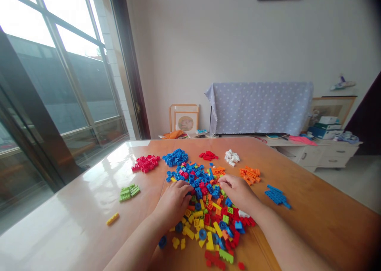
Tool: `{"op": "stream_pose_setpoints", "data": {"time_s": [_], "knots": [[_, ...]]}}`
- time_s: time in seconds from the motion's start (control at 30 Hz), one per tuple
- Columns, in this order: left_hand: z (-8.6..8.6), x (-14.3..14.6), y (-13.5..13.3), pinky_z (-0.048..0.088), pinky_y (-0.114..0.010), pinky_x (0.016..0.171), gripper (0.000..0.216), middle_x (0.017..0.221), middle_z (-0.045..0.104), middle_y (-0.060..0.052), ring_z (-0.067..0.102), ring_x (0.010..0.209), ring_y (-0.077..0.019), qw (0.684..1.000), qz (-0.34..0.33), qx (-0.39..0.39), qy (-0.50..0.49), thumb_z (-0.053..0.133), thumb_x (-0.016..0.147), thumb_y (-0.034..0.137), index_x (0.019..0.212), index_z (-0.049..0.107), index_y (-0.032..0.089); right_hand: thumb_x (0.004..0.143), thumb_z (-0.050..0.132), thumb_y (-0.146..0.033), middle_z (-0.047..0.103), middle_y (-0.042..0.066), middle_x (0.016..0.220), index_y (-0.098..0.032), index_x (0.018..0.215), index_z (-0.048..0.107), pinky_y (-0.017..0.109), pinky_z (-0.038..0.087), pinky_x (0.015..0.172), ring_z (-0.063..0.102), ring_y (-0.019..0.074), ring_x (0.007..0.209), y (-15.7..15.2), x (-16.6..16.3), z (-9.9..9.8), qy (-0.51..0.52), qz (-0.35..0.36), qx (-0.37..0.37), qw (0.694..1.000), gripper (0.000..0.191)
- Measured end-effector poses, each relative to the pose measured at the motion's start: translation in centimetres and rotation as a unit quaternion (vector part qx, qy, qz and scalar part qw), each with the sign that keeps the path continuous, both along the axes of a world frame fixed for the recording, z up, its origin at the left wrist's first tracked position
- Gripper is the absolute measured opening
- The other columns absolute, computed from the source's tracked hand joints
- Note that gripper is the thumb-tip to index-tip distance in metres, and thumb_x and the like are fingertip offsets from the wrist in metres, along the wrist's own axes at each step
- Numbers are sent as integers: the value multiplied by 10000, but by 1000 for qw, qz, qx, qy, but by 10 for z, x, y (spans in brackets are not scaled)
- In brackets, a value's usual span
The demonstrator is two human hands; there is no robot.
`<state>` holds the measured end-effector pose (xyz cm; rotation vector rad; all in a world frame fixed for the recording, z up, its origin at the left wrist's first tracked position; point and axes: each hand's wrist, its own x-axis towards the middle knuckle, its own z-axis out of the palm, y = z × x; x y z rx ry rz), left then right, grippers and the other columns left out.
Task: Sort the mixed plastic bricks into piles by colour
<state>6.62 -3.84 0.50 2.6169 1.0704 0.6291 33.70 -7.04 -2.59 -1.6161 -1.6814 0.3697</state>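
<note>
A mixed heap of toy building bricks [205, 219] in blue, red, yellow, green and orange spreads over the middle of the table. My left hand [175, 197] rests at the heap's left side, fingers bent over the bricks and thumb apart from them. At the right side is my right hand [236, 189], its fingers curled together by the thumb near some small orange bricks [218, 171]. Whatever those fingertips hold, if anything, is too small to make out. Blue bricks [198, 175] lie between the two hands.
Sorted piles ring the heap: pink-red bricks [145, 163], blue bricks [175, 157], red bricks [208, 155], white bricks [231, 157], orange bricks [250, 175], blue strips [277, 195] and green bricks [129, 192]. One yellow brick [112, 219] lies alone on the wooden table [89, 199].
</note>
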Motion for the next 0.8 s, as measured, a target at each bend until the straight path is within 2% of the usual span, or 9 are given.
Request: {"op": "stream_pose_setpoints", "data": {"time_s": [0.17, 0.27, 0.47, 0.63, 0.8], "knots": [[1, -5, 3, 503, -367, 942, 315, 1132, 661, -85, 619, 1061, -240, 999, 29, 22, -6, 431, 973, 238, 1159, 685, 247, 859, 511, -309, 691, 12, 846, -241, 867, 710, 269, 450, 712, 621, 178, 768, -2, -4, 1, -27, 0, 9, 1000, 211], [2, -9, 4, 507, -353, 916, 319, 1112, 662, -88, 628, 1045, -235, 997, 62, 33, -9, 421, 976, 234, 1159, 681, 242, 828, 544, -279, 680, 3, 852, -263, 882, 719, 261, 432, 679, 605, 161, 713, -6, -11, 6, -68, 13, -7, 998, 184], [3, -15, 5, 507, -320, 843, 306, 1093, 662, -85, 645, 995, -227, 994, 105, 37, 13, 445, 975, 269, 1174, 677, 256, 833, 561, -270, 692, 4, 898, -293, 930, 732, 250, 393, 676, 611, 162, 759, -15, -22, 14, -144, 43, -48, 987, 198], [4, -15, 4, 501, -309, 829, 286, 1078, 661, -76, 645, 987, -223, 993, 111, 37, 25, 461, 969, 286, 1159, 674, 269, 842, 590, -308, 720, 3, 950, -326, 979, 742, 260, 368, 683, 630, 174, 811, -13, -28, 10, -184, 47, -62, 980, 206], [9, -10, -1, 501, -319, 812, 266, 1052, 656, -73, 640, 965, -230, 995, 90, 29, 42, 476, 963, 304, 1132, 679, 275, 854, 591, -330, 727, 8, 986, -343, 1023, 737, 267, 357, 679, 637, 183, 830, -13, -32, 9, -193, 58, -59, 978, 223]]}}
